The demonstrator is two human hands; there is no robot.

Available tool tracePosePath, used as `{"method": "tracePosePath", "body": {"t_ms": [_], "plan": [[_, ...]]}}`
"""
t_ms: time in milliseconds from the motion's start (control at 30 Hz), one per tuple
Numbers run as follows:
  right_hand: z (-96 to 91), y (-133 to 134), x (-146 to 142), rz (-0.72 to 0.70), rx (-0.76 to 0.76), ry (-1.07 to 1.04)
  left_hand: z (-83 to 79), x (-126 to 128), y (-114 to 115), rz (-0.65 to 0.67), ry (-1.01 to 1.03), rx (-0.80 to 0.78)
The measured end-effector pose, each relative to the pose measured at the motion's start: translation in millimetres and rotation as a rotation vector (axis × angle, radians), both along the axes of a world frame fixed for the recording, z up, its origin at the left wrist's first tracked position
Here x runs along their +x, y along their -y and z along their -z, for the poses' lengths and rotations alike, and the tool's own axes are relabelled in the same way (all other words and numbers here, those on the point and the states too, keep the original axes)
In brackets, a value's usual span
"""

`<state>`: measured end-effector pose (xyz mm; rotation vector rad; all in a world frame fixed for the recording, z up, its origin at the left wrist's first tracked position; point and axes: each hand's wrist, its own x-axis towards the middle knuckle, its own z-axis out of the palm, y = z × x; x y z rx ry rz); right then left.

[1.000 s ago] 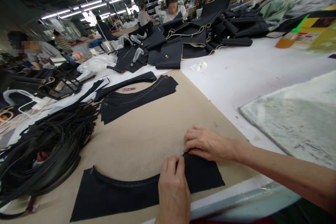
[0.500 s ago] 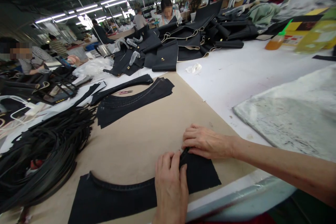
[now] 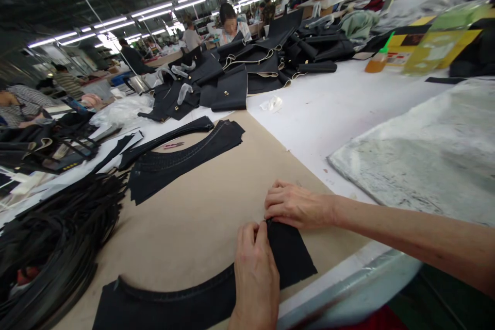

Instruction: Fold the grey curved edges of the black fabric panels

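So the left hand (image 3: 256, 268) has its fingers and thumb pinched on the curved edge of a black panel (image 3: 181, 307), and the right hand (image 3: 296, 206) has its grip curled onto the same edge, just beyond and to the right. The fingertips come really close together; can't tell if they actually touch. The panel lies flat at the near side of a tan sheet (image 3: 201, 196), hollow curve facing the far side, with a raised rim along it. Off to the left there's a big tangle of black strips (image 3: 58, 237) with something red (image 3: 27, 275) poking through. Farther out, a stack of similar curved pieces (image 3: 185, 157) sits on the sheet, with a little reddish tool (image 3: 173, 145) lying in its hollow, too small to make out properly. Over on the right, the white counter (image 3: 309, 108) carries a pale, scuffed slab (image 3: 417, 154), and past that a bottle of orange liquid (image 3: 376, 63) with a green nozzle, right by a yellow box (image 3: 410, 51). Far side is a messy heap of black pieces (image 3: 232, 72) with gold-coloured fittings, and a co-worker (image 3: 234, 28) behind it, head down.
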<state>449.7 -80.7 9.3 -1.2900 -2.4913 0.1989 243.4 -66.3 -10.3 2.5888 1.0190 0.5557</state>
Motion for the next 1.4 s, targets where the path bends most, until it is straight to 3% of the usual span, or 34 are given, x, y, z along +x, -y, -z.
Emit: {"method": "tracePosePath", "body": {"t_ms": [167, 300, 400, 600, 700, 1033, 1400], "plan": [[2.4, 6, 2, 0.016, 0.009, -0.038, 16.0, -4, 10, 0.043, -0.057, 0.295], [0.7, 10, 1, 0.044, -0.013, -0.046, 20.7, -6, 13, 0.049, -0.067, 0.406], [-1.2, 10, 1, 0.071, -0.023, -0.059, 22.3, -7, 11, 0.06, -0.055, 0.387], [-3.2, 8, 3, 0.063, -0.06, -0.048, 10.0, 2, 2, 0.041, 0.011, 0.125], [-1.9, 8, 5, 0.064, -0.061, -0.053, 4.8, 7, 0, 0.056, 0.003, 0.079], [-1.4, 13, 8, 0.093, -0.062, -0.11, 11.3, 7, 2, 0.129, -0.056, 0.315], [0.8, 22, 8, 0.244, -0.069, -0.173, 17.2, 8, 2, 0.156, -0.076, 0.359]]}}
